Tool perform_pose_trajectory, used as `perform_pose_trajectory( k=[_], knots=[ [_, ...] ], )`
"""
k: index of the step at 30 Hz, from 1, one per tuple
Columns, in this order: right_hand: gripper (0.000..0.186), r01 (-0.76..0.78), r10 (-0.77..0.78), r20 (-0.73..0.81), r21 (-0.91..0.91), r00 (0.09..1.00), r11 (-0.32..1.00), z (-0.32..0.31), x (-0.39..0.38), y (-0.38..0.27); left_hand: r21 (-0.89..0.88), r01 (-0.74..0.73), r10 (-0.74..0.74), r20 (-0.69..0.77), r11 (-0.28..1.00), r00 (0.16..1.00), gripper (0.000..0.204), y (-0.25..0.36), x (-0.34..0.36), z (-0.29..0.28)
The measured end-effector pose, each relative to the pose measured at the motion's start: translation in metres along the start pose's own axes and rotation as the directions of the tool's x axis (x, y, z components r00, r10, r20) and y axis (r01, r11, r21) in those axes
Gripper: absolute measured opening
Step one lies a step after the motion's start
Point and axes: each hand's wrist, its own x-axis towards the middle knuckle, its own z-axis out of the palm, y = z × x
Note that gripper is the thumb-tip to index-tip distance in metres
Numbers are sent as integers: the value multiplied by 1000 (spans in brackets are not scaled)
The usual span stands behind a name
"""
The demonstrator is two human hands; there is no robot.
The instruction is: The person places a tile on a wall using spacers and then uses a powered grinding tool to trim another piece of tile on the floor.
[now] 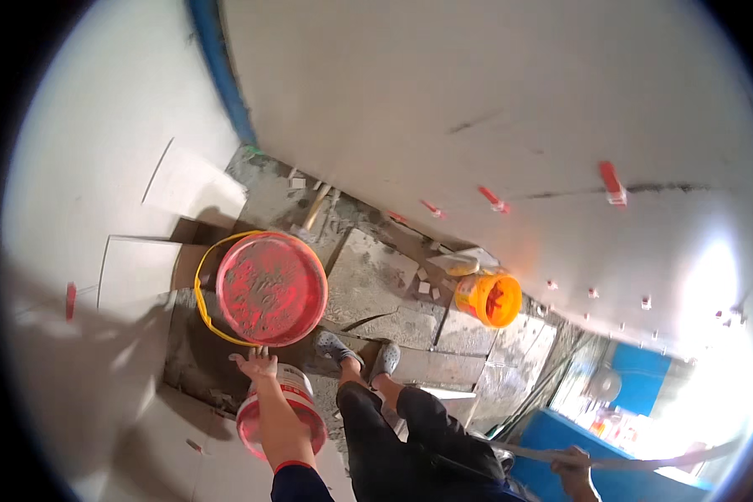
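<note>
My left hand point(258, 363) reaches out with its fingers apart, at the near rim of a large red bucket point(272, 289). Grey mortar smears the bucket's red round surface, and a yellow handle point(199, 293) curves around its left side. Below my left forearm is a second bucket point(297, 386), white and red, partly covered by the arm. At the lower right, my right hand point(573, 470) is closed around a long, pale, narrow bar point(636, 462). The bar's exact kind I cannot make out.
A yellow bucket point(500, 303) with red pieces inside stands by the right wall. Loose tiles point(146, 272) lean at the left wall. A wooden handle point(317, 207) rises near the far corner. Red clips point(613, 184) stick out of the wall. Mortar and scraps cover the floor.
</note>
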Motion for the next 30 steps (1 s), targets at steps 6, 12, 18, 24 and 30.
perform_pose_trajectory(
  k=[6, 12, 18, 24, 30],
  knots=[
    [19, 2, 9, 40, -255, 999, 967, -14, -15, 7, 530, -538, 461, 283, 656, 841, 64, 43, -40, 49],
    [19, -201, 201, -87, 11, 976, 980, -34, -17, 41, 828, -321, -38, 380, 460, 924, 21, 4, -123, 160],
    [13, 60, -36, -72, 370, 997, 927, -64, -22, 97, 926, -264, 15, 270, 271, 963, 18, -74, -139, 153],
    [14, 16, 19, -75, 447, 997, 894, -78, -45, 131, 949, -264, -28, 272, 174, 962, 11, -176, -223, 137],
    [18, -22, 109, -116, 577, 987, 817, -101, -62, 167, 977, -214, -58, 213, -16, 975, 19, -303, -317, 79]
  ],
)
